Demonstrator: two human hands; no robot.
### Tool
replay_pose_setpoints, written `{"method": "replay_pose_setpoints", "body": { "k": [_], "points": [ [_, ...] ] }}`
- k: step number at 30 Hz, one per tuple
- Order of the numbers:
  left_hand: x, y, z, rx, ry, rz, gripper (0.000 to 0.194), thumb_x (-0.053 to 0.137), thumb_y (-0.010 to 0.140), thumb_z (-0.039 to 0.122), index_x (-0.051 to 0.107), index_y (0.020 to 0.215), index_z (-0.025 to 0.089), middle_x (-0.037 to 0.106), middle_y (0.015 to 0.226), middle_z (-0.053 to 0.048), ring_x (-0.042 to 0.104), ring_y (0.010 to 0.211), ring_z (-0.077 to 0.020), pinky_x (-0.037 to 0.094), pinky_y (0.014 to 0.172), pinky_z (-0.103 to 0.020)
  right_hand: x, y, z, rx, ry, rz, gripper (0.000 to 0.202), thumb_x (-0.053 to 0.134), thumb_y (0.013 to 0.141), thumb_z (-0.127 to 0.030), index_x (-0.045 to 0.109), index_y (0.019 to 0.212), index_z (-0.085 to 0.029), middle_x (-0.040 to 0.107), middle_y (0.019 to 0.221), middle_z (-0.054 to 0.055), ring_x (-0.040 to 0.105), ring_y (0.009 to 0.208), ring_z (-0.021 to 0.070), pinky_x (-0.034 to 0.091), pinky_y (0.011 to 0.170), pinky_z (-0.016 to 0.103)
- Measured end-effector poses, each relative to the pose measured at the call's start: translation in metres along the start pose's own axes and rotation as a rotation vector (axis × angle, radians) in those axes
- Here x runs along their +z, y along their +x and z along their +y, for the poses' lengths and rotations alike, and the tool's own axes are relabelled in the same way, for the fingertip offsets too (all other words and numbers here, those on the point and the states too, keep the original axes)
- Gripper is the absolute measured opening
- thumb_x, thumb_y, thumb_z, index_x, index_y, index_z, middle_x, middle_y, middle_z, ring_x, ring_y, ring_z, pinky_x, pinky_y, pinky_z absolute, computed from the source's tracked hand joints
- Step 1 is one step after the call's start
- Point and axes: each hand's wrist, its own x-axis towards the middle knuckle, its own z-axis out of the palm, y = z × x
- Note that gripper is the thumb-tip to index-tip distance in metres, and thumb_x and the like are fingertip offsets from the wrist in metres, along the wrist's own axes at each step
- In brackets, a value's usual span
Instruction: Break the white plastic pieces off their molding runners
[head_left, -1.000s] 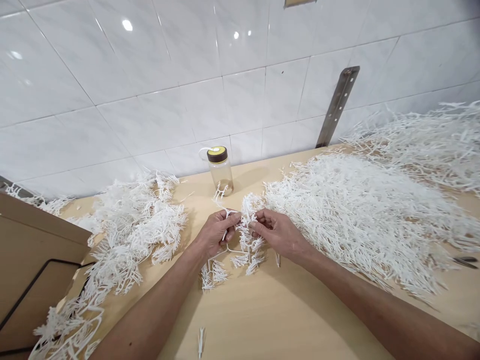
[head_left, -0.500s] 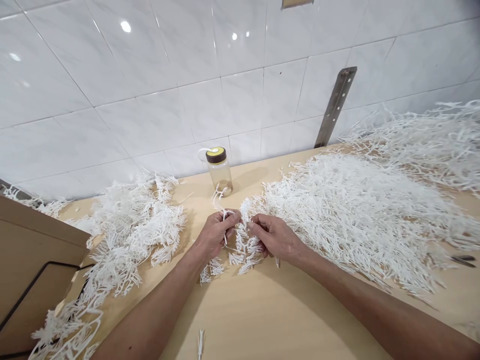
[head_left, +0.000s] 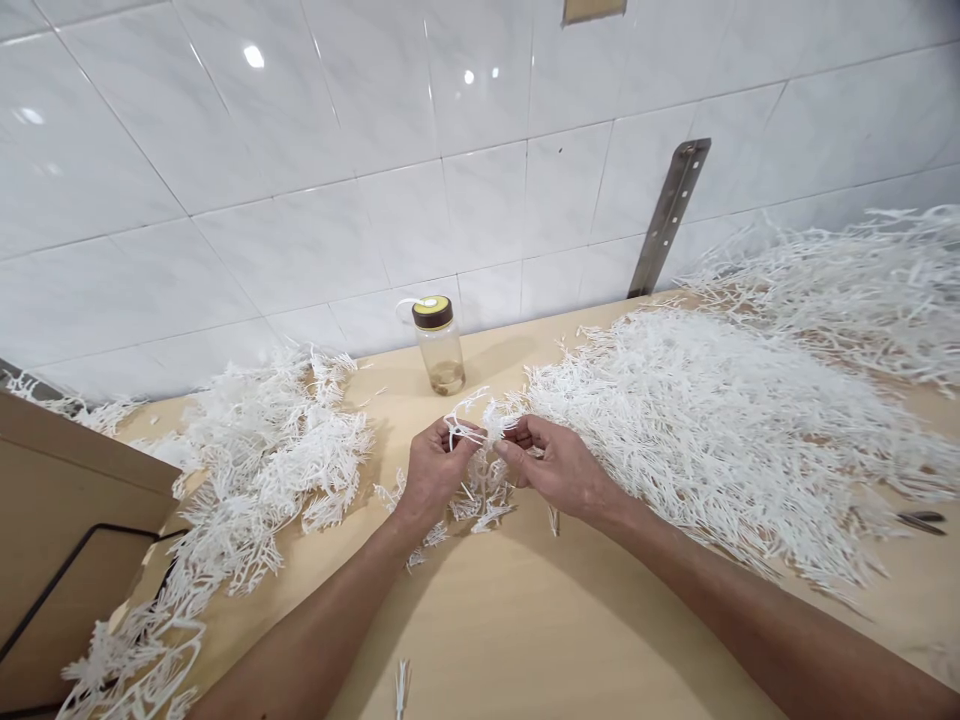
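Fingers of the left hand [head_left: 436, 463] and right hand [head_left: 553, 462] pinch a white branched sprig [head_left: 489, 445], its tufts hanging toward the frame's bottom, lower centre.

White branched piece [head_left: 496, 418]: just below the centre of the frame, held up. Thin pale stems, forking, ending in tufts of fine, finger-like tips. Looks matt, flexible. Upper part: a few bare forked strands angle up and to the right, beside a denser tuft. Lower part: clustered sprays hang below, more tufts spread toward lower left. Partly hidden; whether one joined piece or several, cannot tell.
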Motion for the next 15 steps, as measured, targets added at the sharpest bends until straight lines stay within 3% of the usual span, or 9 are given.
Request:
{"method": "replay_pose_setpoints", "body": {
  "k": [7, 11, 15],
  "points": [
    [0.002, -0.004, 0.003, -0.064, -0.106, -0.187, 0.034, 0.085, 0.061, 0.036, 0.069, 0.080, 0.015, 0.059, 0.062, 0.003, 0.047, 0.053, -0.0076, 0.036, 0.051, -0.020, -0.001, 0.001, -0.004, 0.035, -0.067, 0.119, 0.035, 0.060, 0.085, -0.051, 0.065, 0.078, -0.017, 0.068, 0.072, 0.006, 0.064, 0.066, 0.0207, 0.050, 0.058, 0.030],
    [-0.004, 0.000, 0.007, -0.189, -0.201, -0.183, 0.035, 0.082, 0.065, 0.038, 0.062, 0.084, 0.017, 0.048, 0.056, 0.008, 0.032, 0.041, -0.0031, 0.021, 0.041, -0.019, -0.003, 0.002, 0.000, 0.101, 0.108, 0.166, 0.037, 0.064, 0.082, -0.053, 0.059, 0.073, -0.018, 0.059, 0.060, -0.001, 0.057, 0.051, 0.0149, 0.044, 0.049, 0.026],
    [-0.009, 0.005, 0.010, -0.301, -0.176, -0.211, 0.039, 0.082, 0.062, 0.035, 0.054, 0.085, 0.019, 0.047, 0.059, 0.009, 0.028, 0.038, -0.0017, 0.014, 0.038, -0.019, -0.002, 0.003, 0.004, 0.100, 0.290, 0.159, 0.040, 0.067, 0.080, -0.056, 0.053, 0.071, -0.019, 0.050, 0.055, -0.006, 0.053, 0.045, 0.0113, 0.043, 0.046, 0.024]
  ]
}}
